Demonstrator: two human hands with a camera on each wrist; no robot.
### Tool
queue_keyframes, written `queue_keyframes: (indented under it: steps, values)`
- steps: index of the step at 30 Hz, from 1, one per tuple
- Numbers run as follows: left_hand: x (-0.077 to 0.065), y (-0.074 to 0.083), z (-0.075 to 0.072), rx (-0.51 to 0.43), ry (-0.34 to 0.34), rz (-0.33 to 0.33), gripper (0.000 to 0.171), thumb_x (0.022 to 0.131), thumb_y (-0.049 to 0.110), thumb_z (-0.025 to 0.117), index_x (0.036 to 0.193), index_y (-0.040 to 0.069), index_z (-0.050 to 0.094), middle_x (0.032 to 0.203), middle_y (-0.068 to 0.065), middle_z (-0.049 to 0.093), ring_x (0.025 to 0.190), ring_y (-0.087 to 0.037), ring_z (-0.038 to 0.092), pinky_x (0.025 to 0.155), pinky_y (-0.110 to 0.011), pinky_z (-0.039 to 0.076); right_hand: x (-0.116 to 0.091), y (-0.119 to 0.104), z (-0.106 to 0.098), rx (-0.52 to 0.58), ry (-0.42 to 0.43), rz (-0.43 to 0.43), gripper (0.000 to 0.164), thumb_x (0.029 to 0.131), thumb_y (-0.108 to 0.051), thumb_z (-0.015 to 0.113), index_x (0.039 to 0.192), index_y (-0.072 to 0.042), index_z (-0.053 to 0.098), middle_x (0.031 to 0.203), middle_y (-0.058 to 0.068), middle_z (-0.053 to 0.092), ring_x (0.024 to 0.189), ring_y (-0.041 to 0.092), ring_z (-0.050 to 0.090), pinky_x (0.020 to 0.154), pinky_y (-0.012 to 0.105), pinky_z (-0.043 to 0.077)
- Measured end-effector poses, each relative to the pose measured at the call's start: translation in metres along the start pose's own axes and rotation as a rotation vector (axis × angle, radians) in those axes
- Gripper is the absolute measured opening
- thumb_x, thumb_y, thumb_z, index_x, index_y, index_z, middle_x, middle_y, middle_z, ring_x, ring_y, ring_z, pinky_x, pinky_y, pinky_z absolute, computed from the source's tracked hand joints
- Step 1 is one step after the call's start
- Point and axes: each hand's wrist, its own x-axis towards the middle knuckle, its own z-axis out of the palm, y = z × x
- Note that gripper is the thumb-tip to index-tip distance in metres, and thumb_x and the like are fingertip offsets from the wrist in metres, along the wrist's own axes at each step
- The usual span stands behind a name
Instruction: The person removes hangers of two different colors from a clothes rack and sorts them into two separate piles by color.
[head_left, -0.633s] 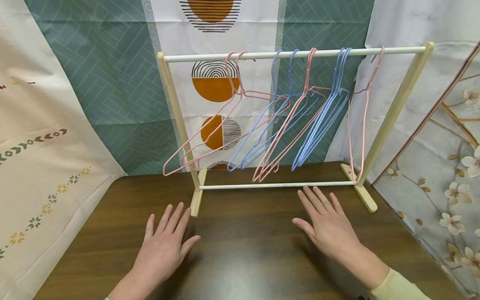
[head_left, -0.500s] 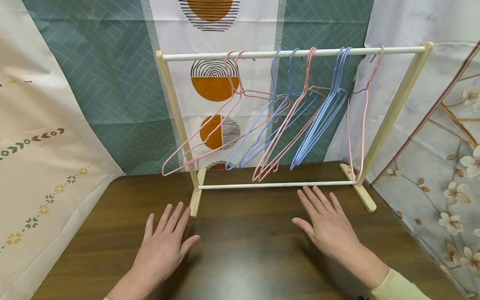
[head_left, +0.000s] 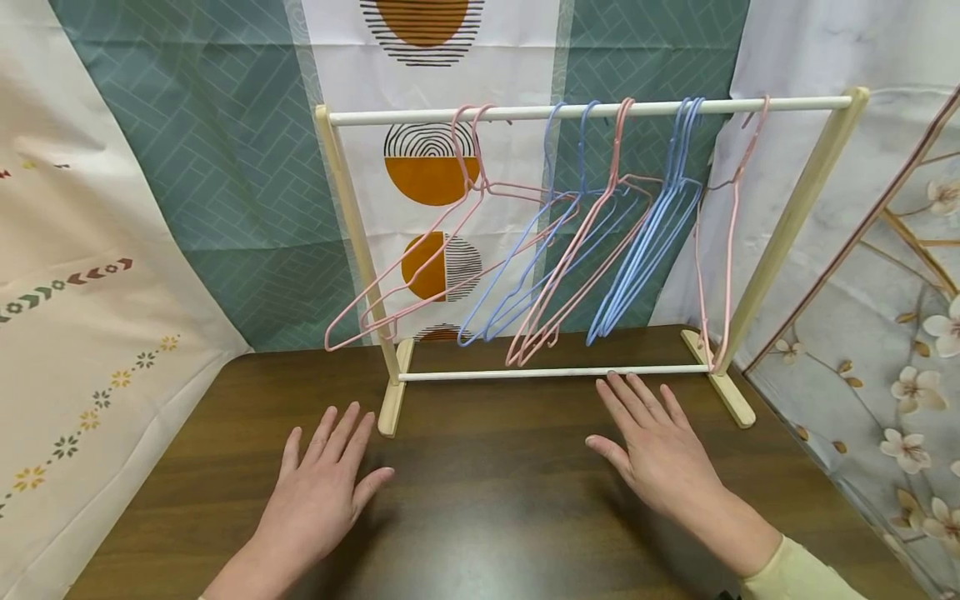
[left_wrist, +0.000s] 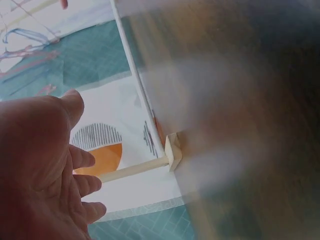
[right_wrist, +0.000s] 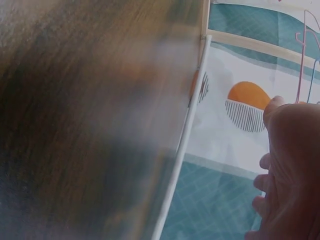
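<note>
My left hand (head_left: 322,483) is held palm down over the front left of the table, fingers straight and spread, holding nothing. It is nearest to the left foot of a small clothes rack (head_left: 356,233). On the other side my right hand (head_left: 663,454) is likewise spread, its fingertips close before the rack's white lower bar (head_left: 517,374). From the top bar (head_left: 517,112) hang pink hangers (head_left: 459,148) at the left, blue hangers (head_left: 582,158), more pink, a tight blue group (head_left: 647,237), and one pink hanger (head_left: 732,225) by the right post.
The dark wooden table (head_left: 480,500) reaches under the rack to a patterned curtain (head_left: 247,167) behind it. A cream cloth (head_left: 97,333) closes the left side, and a flowered cloth (head_left: 862,333) the right. Both wrist views show the palms beside the rack.
My left hand has shifted slightly left, away from the rack's foot. The right hand and the hangers stay as they were, apart from a small camera shift.
</note>
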Motion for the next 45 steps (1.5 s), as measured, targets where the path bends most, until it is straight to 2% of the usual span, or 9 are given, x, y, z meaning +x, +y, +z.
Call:
queue_keyframes:
  steps: [6,15,19,22,27,30,36,39,45]
  values:
    - [0.003,-0.009,-0.013,-0.039,-0.009,-0.026,0.08,0.11,0.057,0.062,0.168,0.006,0.043,0.175,-0.02,0.036,0.163,-0.047,0.027,0.121,-0.078,0.018,0.0,0.0,-0.004,-0.004,0.007,-0.007,0.082,0.111,-0.06,0.056,0.173,-0.01,0.035,0.179,0.013,0.03,0.165,0.038,0.026,0.131,0.062,0.011]
    - [0.01,-0.025,-0.033,-0.067,-0.028,-0.07,0.081,0.111,0.056,0.06,0.168,0.002,0.041,0.174,-0.024,0.035,0.162,-0.051,0.025,0.12,-0.08,0.016,-0.001,0.005,-0.013,0.007,-0.004,0.008,0.083,0.111,-0.06,0.056,0.174,-0.011,0.032,0.179,0.013,0.03,0.166,0.038,0.025,0.133,0.06,0.007]
    - [0.015,-0.034,-0.042,-0.078,0.002,-0.067,0.075,0.111,0.046,0.066,0.165,-0.001,0.044,0.171,-0.027,0.039,0.16,-0.053,0.029,0.118,-0.08,0.018,-0.004,0.011,-0.018,0.019,-0.008,0.016,0.082,0.112,-0.059,0.056,0.174,-0.011,0.033,0.179,0.014,0.031,0.166,0.038,0.025,0.133,0.06,0.008]
    - [0.02,-0.042,-0.051,-0.102,0.047,-0.064,0.066,0.11,0.033,0.069,0.162,-0.003,0.047,0.167,-0.029,0.044,0.157,-0.054,0.033,0.117,-0.079,0.021,-0.007,0.018,-0.023,0.012,0.003,0.021,0.082,0.112,-0.059,0.057,0.174,-0.011,0.033,0.178,0.014,0.032,0.165,0.039,0.027,0.133,0.06,0.009]
    - [0.03,-0.052,-0.065,-0.139,0.095,-0.074,0.055,0.109,0.013,0.067,0.157,-0.007,0.05,0.16,-0.033,0.049,0.152,-0.058,0.039,0.115,-0.078,0.027,-0.014,0.036,-0.035,-0.02,0.022,0.03,0.083,0.111,-0.059,0.059,0.174,-0.01,0.033,0.178,0.016,0.033,0.163,0.042,0.031,0.133,0.058,0.004]
    - [0.036,-0.056,-0.074,-0.133,0.147,-0.067,0.052,0.107,0.007,0.065,0.155,-0.009,0.052,0.157,-0.034,0.052,0.149,-0.058,0.042,0.115,-0.076,0.03,-0.017,0.051,-0.047,-0.032,0.042,0.041,0.083,0.111,-0.056,0.061,0.173,-0.009,0.034,0.176,0.019,0.034,0.16,0.044,0.035,0.133,0.059,0.004]
    - [0.051,-0.06,-0.094,-0.129,0.286,-0.022,0.048,0.103,-0.002,0.064,0.149,-0.009,0.057,0.148,-0.036,0.059,0.141,-0.059,0.05,0.113,-0.075,0.036,-0.014,0.083,-0.076,-0.026,0.089,0.075,0.078,0.112,-0.048,0.064,0.171,-0.005,0.036,0.17,0.028,0.038,0.154,0.053,0.036,0.127,0.072,0.011]
    - [0.058,-0.06,-0.103,-0.174,0.3,-0.017,0.045,0.106,0.0,0.062,0.15,-0.009,0.057,0.149,-0.036,0.058,0.141,-0.058,0.05,0.114,-0.073,0.036,-0.009,0.094,-0.093,-0.047,0.089,0.096,0.077,0.114,-0.047,0.059,0.17,0.0,0.035,0.172,0.029,0.034,0.154,0.056,0.035,0.126,0.075,0.012]
    - [0.072,-0.055,-0.12,-0.269,0.242,-0.049,0.048,0.116,0.02,0.058,0.157,-0.003,0.053,0.156,-0.032,0.054,0.146,-0.055,0.048,0.116,-0.071,0.036,0.008,0.109,-0.128,-0.049,0.084,0.123,0.071,0.119,-0.041,0.048,0.171,0.004,0.027,0.175,0.031,0.026,0.156,0.058,0.029,0.128,0.073,0.007]
